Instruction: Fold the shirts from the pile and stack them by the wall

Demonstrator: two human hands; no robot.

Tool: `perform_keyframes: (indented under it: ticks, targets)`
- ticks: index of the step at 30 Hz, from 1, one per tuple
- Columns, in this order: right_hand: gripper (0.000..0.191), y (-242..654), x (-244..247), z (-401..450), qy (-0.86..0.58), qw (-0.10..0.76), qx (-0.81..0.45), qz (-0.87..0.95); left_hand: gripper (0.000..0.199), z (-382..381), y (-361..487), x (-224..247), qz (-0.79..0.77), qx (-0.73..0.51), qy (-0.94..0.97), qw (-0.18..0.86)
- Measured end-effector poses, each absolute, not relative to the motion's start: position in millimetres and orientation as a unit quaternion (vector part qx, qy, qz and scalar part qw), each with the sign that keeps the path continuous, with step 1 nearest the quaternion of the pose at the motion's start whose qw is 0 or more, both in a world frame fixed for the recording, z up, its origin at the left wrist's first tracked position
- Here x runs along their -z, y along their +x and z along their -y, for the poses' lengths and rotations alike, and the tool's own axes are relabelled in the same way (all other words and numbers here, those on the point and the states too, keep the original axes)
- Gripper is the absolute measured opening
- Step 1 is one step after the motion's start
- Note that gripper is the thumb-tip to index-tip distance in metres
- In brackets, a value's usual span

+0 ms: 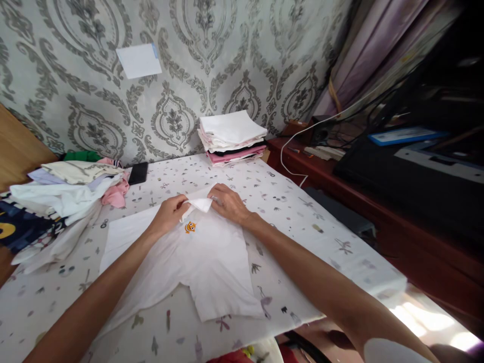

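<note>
A white garment (212, 257) with a small orange cartoon print lies spread on the patterned cloth, partly over a flat white piece (123, 232) at its left. My left hand (172, 214) pinches the garment's upper edge, left of a raised fold. Just across that fold, my right hand (229, 202) grips the same edge with fingers curled. Between the two hands the white fabric is lifted and bent. The fingertips are partly hidden by the fabric.
A neat stack of folded clothes (232, 131) stands at the back. Loose clothes (68, 196) are heaped at the left, beside a black phone (138, 173). A white cable (293, 136) runs over the dark red furniture (321, 171) at the right.
</note>
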State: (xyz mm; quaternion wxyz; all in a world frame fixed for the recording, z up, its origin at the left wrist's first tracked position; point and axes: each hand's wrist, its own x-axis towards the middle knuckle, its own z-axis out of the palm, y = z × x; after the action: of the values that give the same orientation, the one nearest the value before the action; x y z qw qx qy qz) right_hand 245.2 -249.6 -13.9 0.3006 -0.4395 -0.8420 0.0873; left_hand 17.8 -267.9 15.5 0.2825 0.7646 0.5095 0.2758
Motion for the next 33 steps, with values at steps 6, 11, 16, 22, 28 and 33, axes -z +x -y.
perform_keyframes:
  ticks: [6, 11, 16, 22, 28, 33]
  targets:
    - [0.02, 273, 4, 240, -0.379, 0.207, -0.171, 0.886, 0.012, 303, 17, -28, -0.469, -0.11, 0.863, 0.153]
    - [0.027, 278, 5, 236, -0.388, 0.208, -0.204, 0.874, 0.015, 309, 6, -31, -0.475, -0.108, 0.856, 0.172]
    - [0.026, 269, 6, 238, -0.466, 0.255, -0.17, 0.83, 0.023, 293, -6, -31, -0.524, -0.184, 0.814, 0.171]
    - [0.054, 256, 19, 247, -0.427, 0.21, -0.194, 0.858, 0.012, 301, -5, -26, -0.488, -0.13, 0.847, 0.168]
    - [0.083, 260, 23, 246, -0.43, 0.123, -0.243, 0.861, 0.012, 310, 2, -16, -0.483, -0.04, 0.871, 0.077]
    - [0.091, 265, 21, 244, -0.451, 0.116, -0.236, 0.853, 0.023, 310, 2, -24, -0.481, 0.002, 0.876, 0.042]
